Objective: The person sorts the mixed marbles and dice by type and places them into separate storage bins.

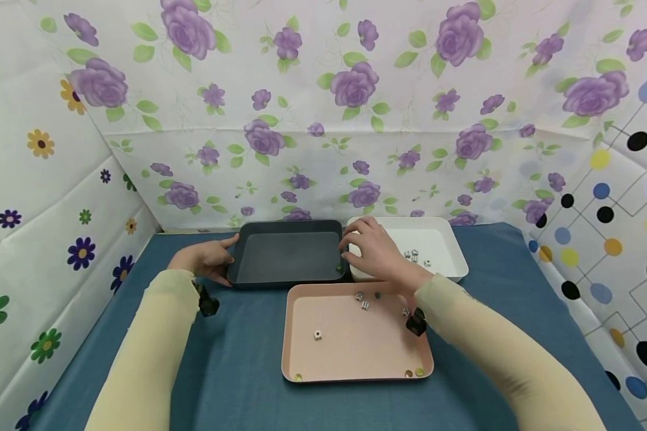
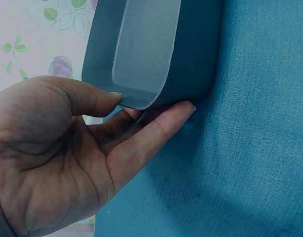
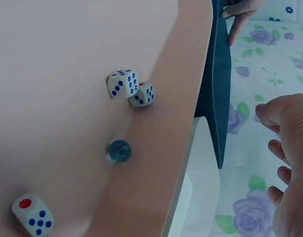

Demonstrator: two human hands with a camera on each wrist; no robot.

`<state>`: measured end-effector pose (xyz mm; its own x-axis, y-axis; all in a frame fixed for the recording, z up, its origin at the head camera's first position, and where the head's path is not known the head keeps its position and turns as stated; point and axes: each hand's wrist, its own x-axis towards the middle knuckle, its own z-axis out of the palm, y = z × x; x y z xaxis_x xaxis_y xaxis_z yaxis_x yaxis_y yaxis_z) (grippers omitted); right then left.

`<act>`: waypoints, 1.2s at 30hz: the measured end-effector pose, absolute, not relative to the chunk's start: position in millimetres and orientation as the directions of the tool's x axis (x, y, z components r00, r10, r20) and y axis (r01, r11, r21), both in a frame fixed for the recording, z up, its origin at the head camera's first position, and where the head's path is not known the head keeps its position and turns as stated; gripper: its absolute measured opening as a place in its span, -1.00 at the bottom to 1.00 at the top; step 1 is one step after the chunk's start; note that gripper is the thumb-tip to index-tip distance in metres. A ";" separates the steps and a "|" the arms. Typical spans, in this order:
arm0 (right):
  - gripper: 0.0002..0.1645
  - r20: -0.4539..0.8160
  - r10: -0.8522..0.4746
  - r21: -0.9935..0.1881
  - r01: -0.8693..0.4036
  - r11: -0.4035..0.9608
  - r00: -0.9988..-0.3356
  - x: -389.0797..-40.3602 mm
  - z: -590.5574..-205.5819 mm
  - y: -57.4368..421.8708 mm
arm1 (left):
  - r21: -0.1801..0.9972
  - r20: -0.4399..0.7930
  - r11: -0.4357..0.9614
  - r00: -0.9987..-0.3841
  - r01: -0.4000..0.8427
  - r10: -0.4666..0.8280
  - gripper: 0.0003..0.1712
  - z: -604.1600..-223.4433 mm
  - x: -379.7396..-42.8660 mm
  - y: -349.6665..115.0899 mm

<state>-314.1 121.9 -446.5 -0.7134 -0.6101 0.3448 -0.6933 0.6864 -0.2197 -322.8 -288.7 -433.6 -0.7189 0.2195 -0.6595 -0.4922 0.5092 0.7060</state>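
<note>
My left hand [image 1: 209, 258] holds the left end of a dark grey tray [image 1: 286, 257]. In the left wrist view the thumb [image 2: 99, 101] lies on the tray's rim, with the fingers against its outer wall. My right hand [image 1: 374, 248] hovers over the tray's right rim, fingers loosely bent. A green marble [image 1: 339, 267] lies in the dark tray just below those fingertips. In the right wrist view no object shows between the thumb and fingers of the right hand [image 3: 294, 153].
A pink tray [image 1: 356, 359] in front holds several dice, a dark teal marble [image 3: 119, 150], yellowish marbles [image 1: 419, 372] and a brownish one [image 1: 408, 373]. To the right, a white tray [image 1: 447, 239] holds several dice [image 1: 414, 256], partly behind the right hand. Floral cloth hangs behind.
</note>
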 end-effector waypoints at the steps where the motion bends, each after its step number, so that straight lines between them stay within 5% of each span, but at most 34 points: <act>1: -0.85 0.348 -0.612 -0.224 -0.697 0.681 -0.710 -313.2 -445.6 121.8 | 0.706 -0.659 0.508 -0.720 -0.493 0.217 -0.10 -434.1 -323.1 -288.8; 23: -0.81 0.344 -0.690 -0.247 -0.770 0.587 -0.637 -285.5 -430.1 109.1 | 0.712 -0.657 0.498 -0.721 -0.496 0.221 -0.09 -433.8 -322.3 -288.6; 36: -0.79 0.364 -0.772 -0.250 -0.853 0.458 -0.521 -266.4 -429.3 95.9 | 0.712 -0.656 0.500 -0.721 -0.493 0.223 -0.09 -433.5 -322.0 -288.5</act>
